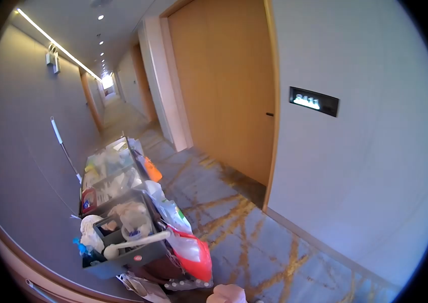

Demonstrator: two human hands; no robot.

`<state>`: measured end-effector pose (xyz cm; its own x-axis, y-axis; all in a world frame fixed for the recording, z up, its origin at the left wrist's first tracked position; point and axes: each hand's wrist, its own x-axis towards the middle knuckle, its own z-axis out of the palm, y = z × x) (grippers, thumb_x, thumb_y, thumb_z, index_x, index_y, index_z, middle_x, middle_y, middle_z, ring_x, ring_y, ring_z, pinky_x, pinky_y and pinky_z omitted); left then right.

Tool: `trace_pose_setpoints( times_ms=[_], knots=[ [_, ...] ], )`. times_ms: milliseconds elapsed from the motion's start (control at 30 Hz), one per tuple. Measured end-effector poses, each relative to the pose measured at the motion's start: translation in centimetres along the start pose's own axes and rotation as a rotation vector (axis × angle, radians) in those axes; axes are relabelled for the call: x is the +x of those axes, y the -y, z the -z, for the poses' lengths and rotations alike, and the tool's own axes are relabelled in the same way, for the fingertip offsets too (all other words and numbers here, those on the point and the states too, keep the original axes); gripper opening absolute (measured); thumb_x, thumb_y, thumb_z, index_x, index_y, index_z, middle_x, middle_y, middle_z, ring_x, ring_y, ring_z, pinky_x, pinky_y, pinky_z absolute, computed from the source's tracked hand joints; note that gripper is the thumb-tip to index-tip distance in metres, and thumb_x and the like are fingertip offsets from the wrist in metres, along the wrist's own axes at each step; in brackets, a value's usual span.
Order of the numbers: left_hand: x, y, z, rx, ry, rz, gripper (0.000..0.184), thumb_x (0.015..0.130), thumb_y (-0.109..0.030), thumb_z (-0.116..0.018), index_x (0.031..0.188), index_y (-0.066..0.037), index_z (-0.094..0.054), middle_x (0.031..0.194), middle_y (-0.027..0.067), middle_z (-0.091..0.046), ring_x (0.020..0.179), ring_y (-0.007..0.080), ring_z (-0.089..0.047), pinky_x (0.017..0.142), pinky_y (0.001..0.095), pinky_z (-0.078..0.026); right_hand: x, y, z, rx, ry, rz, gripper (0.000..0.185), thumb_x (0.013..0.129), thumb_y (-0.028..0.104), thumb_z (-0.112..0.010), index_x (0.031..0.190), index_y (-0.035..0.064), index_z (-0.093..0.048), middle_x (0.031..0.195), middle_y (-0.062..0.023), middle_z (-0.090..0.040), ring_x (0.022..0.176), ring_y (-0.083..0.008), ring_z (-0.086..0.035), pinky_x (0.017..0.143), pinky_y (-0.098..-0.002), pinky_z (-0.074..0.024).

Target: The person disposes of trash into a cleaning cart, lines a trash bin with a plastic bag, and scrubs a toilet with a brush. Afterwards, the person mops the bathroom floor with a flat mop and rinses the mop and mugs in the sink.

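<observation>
At the bottom edge, a rounded shape that looks like my right hand (226, 294) is partly in view, its fingers curled in. What it holds, if anything, is cut off below the frame. My left hand is out of view. Just left of the right hand stands a loaded housekeeping cart (146, 255). A grey caddy (156, 252) on its near end carries a long white handle (140, 242), a clear plastic container (135, 230) and a blue spray nozzle (80, 247). A red and white bag (193, 255) hangs from the cart's right side.
A wooden door (219, 76) is on the right, with a lit number sign (312, 101) beside it. The patterned carpet (244, 237) runs along the corridor. A pole with a white grip (62, 144) leans near the left wall (27, 121). An orange item (152, 170) hangs off the cart.
</observation>
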<state>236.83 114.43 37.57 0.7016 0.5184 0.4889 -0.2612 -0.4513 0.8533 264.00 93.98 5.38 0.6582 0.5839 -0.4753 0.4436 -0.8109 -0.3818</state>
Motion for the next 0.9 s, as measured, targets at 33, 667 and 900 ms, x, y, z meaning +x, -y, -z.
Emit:
trace_pose_setpoints(
  times_ms=[33,667,900],
  knots=[
    [2.0,1.4,0.6,-0.004,-0.025,0.058,0.021,0.078,-0.019,-0.057,0.096,-0.009,-0.059,0.096,0.0034,-0.056,0.074,0.0157,-0.046,0.065,0.0285,-0.038,3.8,2.7,2.0,-0.007,0.018,0.070,0.021,0.079,0.028,-0.055,0.075,0.0092,-0.064,0.074,-0.0095,-0.063,0.070,-0.0239,-0.061,0.061,-0.0373,-0.0482],
    [41.6,31.4,21.9,-0.008,-0.331,0.346,0.023,0.080,-0.019,-0.057,0.098,-0.007,-0.060,0.096,0.0049,-0.055,0.078,0.0155,-0.047,0.068,0.0266,-0.037,55.7,36.0,14.2,-0.138,0.477,0.233,0.025,0.078,0.026,-0.051,0.068,0.0050,-0.062,0.067,-0.0155,-0.061,0.063,-0.0315,-0.059,0.058,-0.0415,-0.0457],
    [50.9,30.8,28.9,-0.008,-0.474,0.164,0.023,0.080,-0.020,-0.057,0.099,-0.006,-0.060,0.096,0.0055,-0.054,0.079,0.0154,-0.047,0.069,0.0259,-0.037,76.4,45.3,12.4,-0.167,0.690,0.364,0.027,0.077,0.025,-0.050,0.066,0.0034,-0.061,0.065,-0.0177,-0.060,0.061,-0.0343,-0.058,0.057,-0.0431,-0.0448]
  ],
)
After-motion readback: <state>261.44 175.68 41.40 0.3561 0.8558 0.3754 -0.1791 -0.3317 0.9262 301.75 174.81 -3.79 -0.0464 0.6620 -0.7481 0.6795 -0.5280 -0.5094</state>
